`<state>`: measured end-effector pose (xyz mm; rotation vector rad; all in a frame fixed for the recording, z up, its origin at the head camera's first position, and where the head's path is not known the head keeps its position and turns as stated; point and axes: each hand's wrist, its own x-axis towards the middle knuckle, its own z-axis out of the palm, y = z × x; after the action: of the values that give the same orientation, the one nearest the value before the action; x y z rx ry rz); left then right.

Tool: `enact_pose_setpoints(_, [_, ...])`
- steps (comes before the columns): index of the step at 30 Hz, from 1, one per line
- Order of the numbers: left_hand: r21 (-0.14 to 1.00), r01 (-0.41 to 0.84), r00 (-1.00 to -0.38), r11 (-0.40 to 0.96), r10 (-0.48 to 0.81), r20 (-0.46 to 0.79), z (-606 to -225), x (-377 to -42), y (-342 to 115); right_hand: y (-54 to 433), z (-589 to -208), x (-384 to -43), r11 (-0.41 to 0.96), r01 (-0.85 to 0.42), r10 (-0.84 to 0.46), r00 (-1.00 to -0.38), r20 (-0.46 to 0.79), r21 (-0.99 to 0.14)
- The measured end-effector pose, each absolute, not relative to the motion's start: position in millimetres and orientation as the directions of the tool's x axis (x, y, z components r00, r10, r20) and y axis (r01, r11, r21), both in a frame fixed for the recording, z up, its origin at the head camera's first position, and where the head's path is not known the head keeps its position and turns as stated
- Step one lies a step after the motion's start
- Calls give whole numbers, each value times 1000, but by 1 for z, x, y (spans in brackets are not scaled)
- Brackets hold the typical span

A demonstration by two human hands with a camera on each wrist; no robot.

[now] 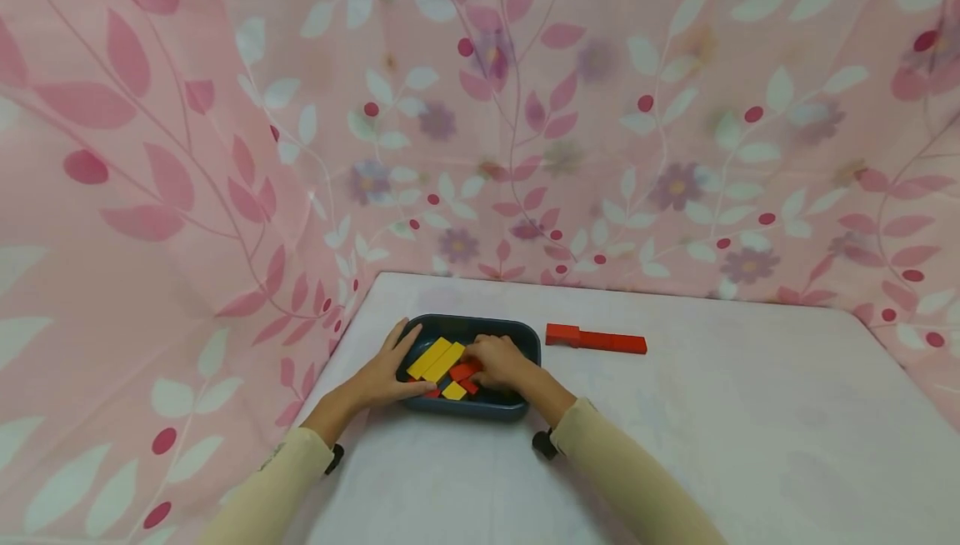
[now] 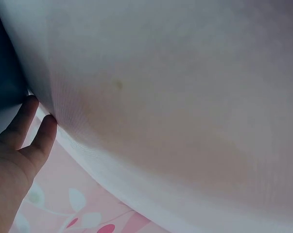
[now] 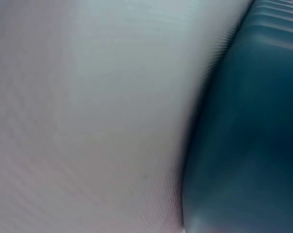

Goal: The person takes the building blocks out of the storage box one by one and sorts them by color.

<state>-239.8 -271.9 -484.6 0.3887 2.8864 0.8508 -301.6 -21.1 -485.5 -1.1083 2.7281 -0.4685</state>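
A dark blue tray [image 1: 468, 413] holds yellow blocks [image 1: 444, 362] and smaller red pieces. My left hand [image 1: 382, 374] rests over the tray's left end in the head view, its fingers extended and the thumb across the front rim. In the left wrist view, two fingers [image 2: 44, 138] touch or nearly touch the dark wall. Inside the tray's right half, my right hand [image 1: 502, 362] has bent fingers and pinches a red block [image 1: 465, 372]; the fingertips are partly hidden. The right wrist view shows only the tray's outer wall [image 3: 248, 136] and white cloth.
To the right of the tray, a red block [image 1: 562, 335] stands at the end of a lower red strip [image 1: 613, 342]. White cloth [image 1: 720, 412] covers the table. Pink floral fabric [image 1: 525, 112] hangs behind and along the left side.
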Motion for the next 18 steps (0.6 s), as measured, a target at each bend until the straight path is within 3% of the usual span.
enact_pose_setpoints(10, [555, 195, -964, 809, 263, -44, -484, -240, -273, -22, -484, -302, 659, -634, -700, -714, -22, -405])
enact_pose_setpoints(18, [558, 208, -961, 803, 274, -36, -484, -240, -273, -20, -487, -301, 651, -662, -695, -717, 58, -371])
